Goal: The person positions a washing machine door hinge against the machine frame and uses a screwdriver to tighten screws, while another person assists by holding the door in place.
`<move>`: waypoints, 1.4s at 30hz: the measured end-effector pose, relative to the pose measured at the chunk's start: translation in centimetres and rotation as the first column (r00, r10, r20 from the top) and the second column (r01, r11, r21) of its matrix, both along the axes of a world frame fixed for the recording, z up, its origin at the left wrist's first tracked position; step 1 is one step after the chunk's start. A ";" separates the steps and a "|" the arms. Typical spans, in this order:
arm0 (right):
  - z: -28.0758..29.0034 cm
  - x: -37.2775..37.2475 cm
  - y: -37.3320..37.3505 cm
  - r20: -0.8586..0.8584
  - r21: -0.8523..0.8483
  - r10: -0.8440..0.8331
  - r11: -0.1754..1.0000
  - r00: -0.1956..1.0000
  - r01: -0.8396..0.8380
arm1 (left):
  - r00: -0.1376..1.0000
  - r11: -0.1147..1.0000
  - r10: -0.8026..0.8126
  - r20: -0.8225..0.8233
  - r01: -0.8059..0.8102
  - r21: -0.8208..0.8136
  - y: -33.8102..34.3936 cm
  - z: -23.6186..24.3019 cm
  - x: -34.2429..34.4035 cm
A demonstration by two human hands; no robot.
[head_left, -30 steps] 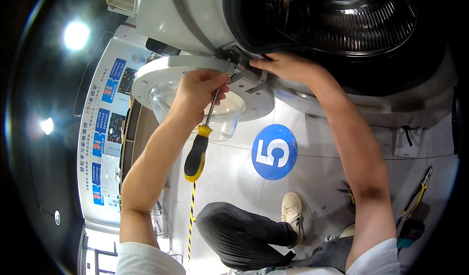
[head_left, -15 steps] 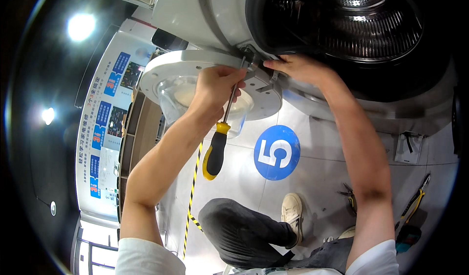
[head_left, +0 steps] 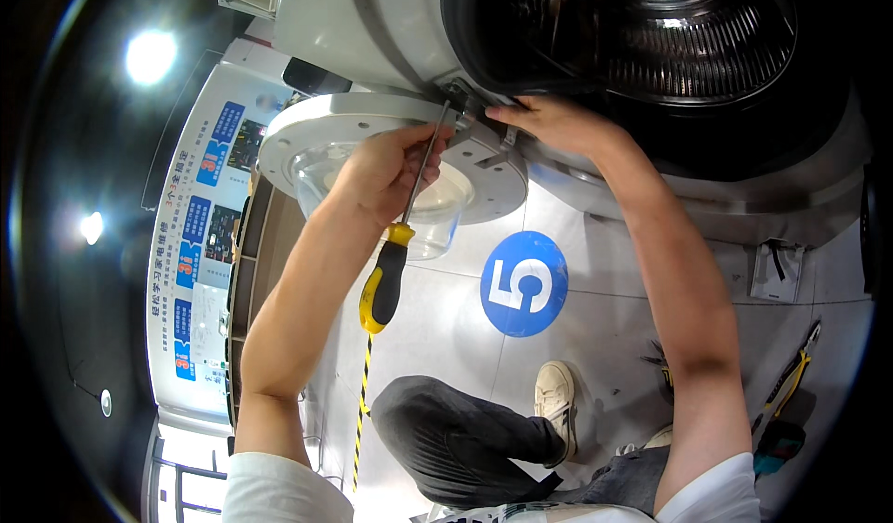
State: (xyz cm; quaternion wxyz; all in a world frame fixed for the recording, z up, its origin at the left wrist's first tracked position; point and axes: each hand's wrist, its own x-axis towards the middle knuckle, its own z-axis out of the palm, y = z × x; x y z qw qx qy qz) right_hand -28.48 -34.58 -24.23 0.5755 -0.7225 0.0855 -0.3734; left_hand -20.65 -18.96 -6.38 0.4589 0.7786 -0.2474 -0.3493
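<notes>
My left hand (head_left: 395,165) is closed on the long metal shaft of a screwdriver with a black and yellow handle (head_left: 381,286) hanging below my fingers. The shaft's upper end reaches a metal hinge (head_left: 458,95) between a front-loading washing machine (head_left: 344,12) and its open round white door (head_left: 326,106), whose glass bowl faces down. My right hand (head_left: 549,123) is beside the hinge under the dark rubber door gasket (head_left: 465,35), fingers extended, thumb and fingertips touching the hinge area. The screwdriver's tip is too small to make out.
Floor tiles carry a blue round sticker (head_left: 524,283) and striped tape (head_left: 363,402). At right lie pliers (head_left: 786,383), a teal-black tool (head_left: 781,444) and a small metal part (head_left: 775,272). My bent leg (head_left: 428,430) is below. A printed board (head_left: 191,244) and shelving stand at left.
The screwdriver handle has turned about its axis. My left hand's fingers have shifted slightly on the shaft, and my right hand stays at the hinge. The whole view has shifted a little.
</notes>
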 end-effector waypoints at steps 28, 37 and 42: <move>-0.2 0.0 0.1 0.027 0.027 -0.037 0.999 0.999 0.036 | 0.980 1.000 -0.005 0.200 0.000 0.026 0.2 -1.3 -1.9; 0.6 -0.3 1.0 -0.075 0.132 -0.035 0.990 0.997 0.044 | 0.996 0.997 -0.059 0.067 0.062 -0.043 0.5 -2.0 1.0; 2.4 -2.3 1.3 -0.274 0.185 -0.059 0.976 0.960 0.113 | 0.998 0.998 -0.038 0.053 0.040 -0.055 0.3 -1.8 0.2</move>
